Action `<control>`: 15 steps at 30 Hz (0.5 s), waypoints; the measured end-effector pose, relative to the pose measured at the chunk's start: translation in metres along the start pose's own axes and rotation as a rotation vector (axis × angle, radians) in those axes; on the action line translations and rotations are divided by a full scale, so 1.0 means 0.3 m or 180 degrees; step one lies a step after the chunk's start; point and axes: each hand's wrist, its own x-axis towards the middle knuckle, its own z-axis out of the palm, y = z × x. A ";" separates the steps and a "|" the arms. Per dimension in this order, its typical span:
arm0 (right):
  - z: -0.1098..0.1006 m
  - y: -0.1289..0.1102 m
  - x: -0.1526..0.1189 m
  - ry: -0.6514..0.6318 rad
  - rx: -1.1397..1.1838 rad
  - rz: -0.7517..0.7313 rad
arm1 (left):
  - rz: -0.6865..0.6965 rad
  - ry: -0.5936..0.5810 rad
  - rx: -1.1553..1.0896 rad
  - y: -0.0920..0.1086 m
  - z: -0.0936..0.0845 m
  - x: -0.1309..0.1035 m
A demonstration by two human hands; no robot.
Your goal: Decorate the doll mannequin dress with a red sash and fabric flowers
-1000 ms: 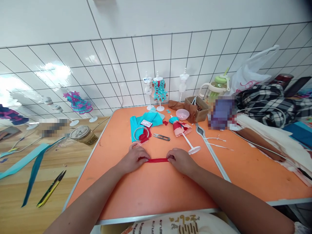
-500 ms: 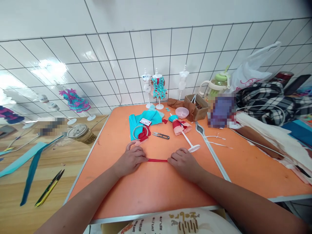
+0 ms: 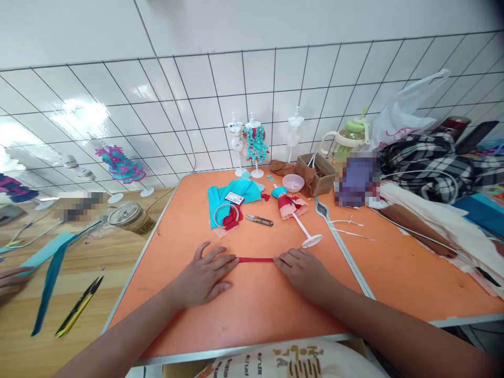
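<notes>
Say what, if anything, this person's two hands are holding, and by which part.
A red strip, at its ends: the left hand rests fingers on the left end, thumb apart, not pinching; the right hand covers the right end, its grip hidden.

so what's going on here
Someone at an orange table has a thin red strip stretched out flat between both hands. The left hand, fingers spread, has its fingertips at one end; the right hand covers the other. Beyond them, small snips lie between some turquoise fabric and a little dressed mannequin tipped on its side. Another person's hand shows at the left edge of the view.
</notes>
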 end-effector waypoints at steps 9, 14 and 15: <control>0.010 0.009 0.006 -0.0026 0.0360 0.0352 | -0.0862 -0.0353 0.0358 0.153 -0.014 -0.009; 0.013 0.018 -0.007 0.0055 0.0302 0.0374 | -0.1090 -0.0206 0.0519 0.204 0.014 0.024; 0.012 0.017 -0.011 0.0077 0.0264 0.0346 | -0.1042 -0.0129 0.0577 0.202 0.020 0.024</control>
